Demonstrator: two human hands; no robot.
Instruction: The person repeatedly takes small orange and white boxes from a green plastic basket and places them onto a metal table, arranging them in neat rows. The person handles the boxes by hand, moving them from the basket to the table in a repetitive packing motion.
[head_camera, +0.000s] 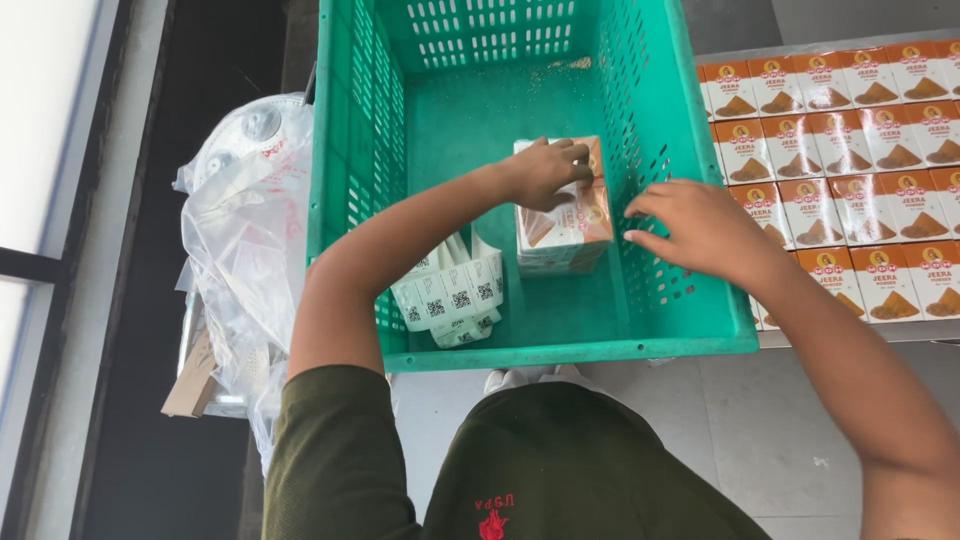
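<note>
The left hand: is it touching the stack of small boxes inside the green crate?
Touching. The head view shows the left hand resting on top of the stack of small boxes, fingers curled over its upper edge.

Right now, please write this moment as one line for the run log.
left hand: on stack of white-and-orange cardboard boxes | right hand: open, at green plastic crate wall | more boxes: on table

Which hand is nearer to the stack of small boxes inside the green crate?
Left. The left hand rests on top of the stack of small boxes in the green crate. The right hand hovers beside it, not touching.
</note>
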